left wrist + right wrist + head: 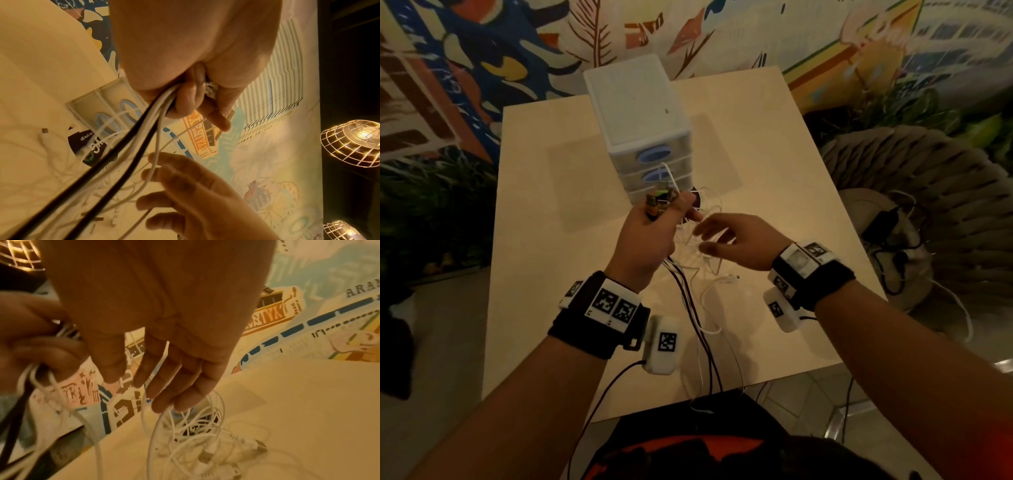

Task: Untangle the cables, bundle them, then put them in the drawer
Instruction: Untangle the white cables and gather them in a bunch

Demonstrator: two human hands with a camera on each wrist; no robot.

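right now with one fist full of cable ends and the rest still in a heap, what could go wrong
The left hand grips several plug ends while the white cables are still knotted on the table; pulling up may tighten the tangle. Black and white strands hang past the table's near edge and could snag or drag the pile off. The right hand is open with fingers among the loops, so a loop could catch on a finger.
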